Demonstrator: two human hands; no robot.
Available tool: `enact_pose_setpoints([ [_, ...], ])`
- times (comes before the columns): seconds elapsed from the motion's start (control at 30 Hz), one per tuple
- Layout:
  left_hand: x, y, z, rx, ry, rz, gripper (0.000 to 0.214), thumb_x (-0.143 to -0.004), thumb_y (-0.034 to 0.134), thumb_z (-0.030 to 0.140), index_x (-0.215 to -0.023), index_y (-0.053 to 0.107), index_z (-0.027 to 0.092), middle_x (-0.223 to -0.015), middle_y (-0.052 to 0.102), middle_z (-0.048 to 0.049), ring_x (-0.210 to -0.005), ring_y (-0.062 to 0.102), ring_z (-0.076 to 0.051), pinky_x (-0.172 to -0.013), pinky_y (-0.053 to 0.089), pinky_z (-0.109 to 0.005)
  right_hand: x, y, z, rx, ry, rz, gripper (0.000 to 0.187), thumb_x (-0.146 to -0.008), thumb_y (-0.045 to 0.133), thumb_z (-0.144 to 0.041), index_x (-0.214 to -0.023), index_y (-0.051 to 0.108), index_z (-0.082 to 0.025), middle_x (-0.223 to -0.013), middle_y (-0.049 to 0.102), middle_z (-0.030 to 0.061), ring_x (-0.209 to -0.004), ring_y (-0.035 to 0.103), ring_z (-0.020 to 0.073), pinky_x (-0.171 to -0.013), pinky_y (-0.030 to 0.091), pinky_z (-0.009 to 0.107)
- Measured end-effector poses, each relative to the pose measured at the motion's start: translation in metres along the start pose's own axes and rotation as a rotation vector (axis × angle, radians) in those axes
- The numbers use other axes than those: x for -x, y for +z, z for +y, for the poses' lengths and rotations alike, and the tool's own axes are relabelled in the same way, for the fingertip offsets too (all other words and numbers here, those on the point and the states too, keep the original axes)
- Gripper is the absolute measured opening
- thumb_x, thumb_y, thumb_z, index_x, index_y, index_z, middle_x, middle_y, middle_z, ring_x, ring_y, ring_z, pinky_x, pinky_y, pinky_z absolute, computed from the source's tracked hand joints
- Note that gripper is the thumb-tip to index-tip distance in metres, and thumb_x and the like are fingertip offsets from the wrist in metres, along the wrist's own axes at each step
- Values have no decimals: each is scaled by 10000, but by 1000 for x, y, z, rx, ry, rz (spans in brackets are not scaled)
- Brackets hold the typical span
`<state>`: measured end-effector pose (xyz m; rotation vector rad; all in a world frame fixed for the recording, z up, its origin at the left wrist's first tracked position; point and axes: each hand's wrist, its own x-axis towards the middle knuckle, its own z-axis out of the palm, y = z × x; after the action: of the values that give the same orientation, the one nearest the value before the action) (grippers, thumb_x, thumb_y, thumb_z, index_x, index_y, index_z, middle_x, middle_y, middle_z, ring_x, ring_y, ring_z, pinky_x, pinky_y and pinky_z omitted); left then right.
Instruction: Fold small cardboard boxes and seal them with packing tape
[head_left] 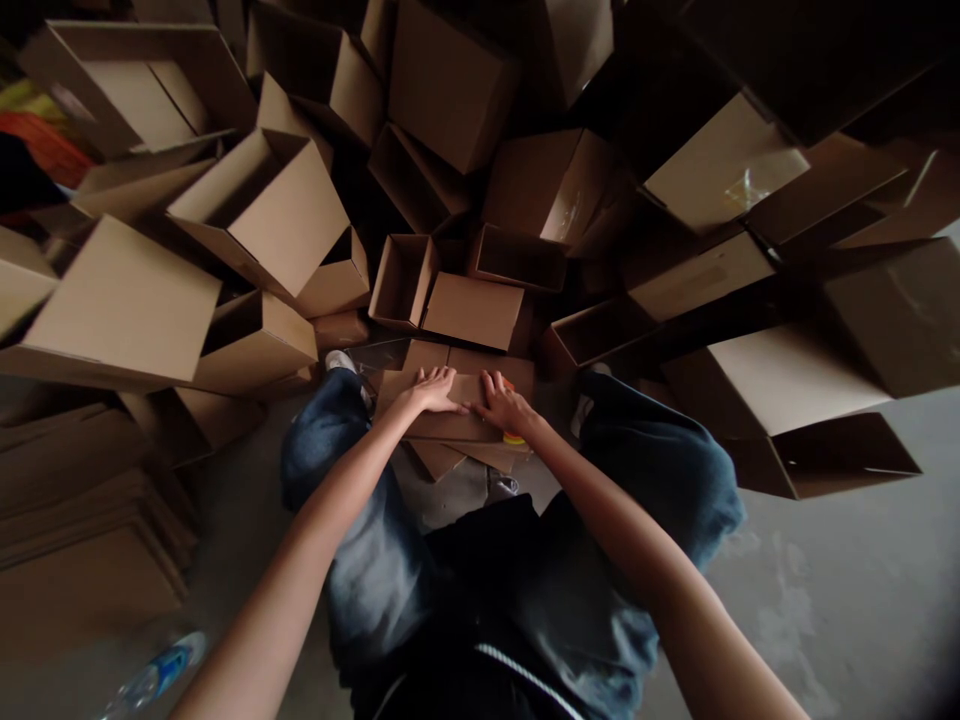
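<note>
A small brown cardboard box point(480, 352) lies on the floor between my knees, its flaps folded down. My left hand point(431, 390) rests flat on its top, fingers stretched out. Beside it my right hand point(504, 403) presses on the same top, fingers spread. A roll of tape with orange and yellow edges point(513, 437) peeks out under my right hand; whether the hand holds it is hidden.
Assembled open cardboard boxes point(262, 210) are heaped in a wide arc ahead and to both sides. Flat unfolded cardboard sheets point(75, 520) are stacked at left. A plastic water bottle point(154, 675) lies at lower left. Bare concrete floor point(825, 600) shows at right.
</note>
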<state>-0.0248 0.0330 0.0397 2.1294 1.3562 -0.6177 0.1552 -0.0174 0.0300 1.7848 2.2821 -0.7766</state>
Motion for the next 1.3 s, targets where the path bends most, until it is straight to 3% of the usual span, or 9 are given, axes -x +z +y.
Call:
enact_pose_setpoints([
  [0.2,0,-2,0,10,-6,-5,1056,-772,628,739,-1555,222,157,-1642,245,-236,-1524,221,-369,-1219,142,-561,0,-1,0,-4,2,-12,763,-1031,305,-592,-1585,206,-76,-1571,314,255,-1281,551,320,-995,440,369],
  [0.43,-1,-7,-4,37,26,-59,983,-829,579,680,-1574,164,190,-1654,215,-228,-1536,190,-361,-1209,135,-580,-4,6,4,-11,-12,4,821,-1003,308,-664,-1574,235,-79,-1557,330,266,-1254,568,329,-976,451,376],
  [0.83,6,-15,-1,9,16,-36,771,-867,616,539,-1505,324,220,-1625,324,-182,-1492,318,-323,-1193,238,-537,-3,5,4,-15,-19,20,820,-1002,302,-670,-1563,257,-74,-1545,348,270,-1248,574,322,-964,461,369],
  [1.03,5,-14,-3,28,16,-25,788,-864,621,555,-1508,327,210,-1623,324,-187,-1491,317,-336,-1198,229,-537,-5,7,5,-24,-15,18,800,-1009,344,-624,-1567,242,-59,-1550,338,272,-1229,586,335,-973,458,386],
  [1.3,3,-12,-5,26,17,-25,805,-854,596,579,-1520,316,224,-1635,310,-169,-1495,311,-320,-1199,234,-547,-10,1,8,-117,-16,-61,743,-984,454,-518,-1571,221,-126,-1566,323,222,-1273,555,332,-1019,427,403],
])
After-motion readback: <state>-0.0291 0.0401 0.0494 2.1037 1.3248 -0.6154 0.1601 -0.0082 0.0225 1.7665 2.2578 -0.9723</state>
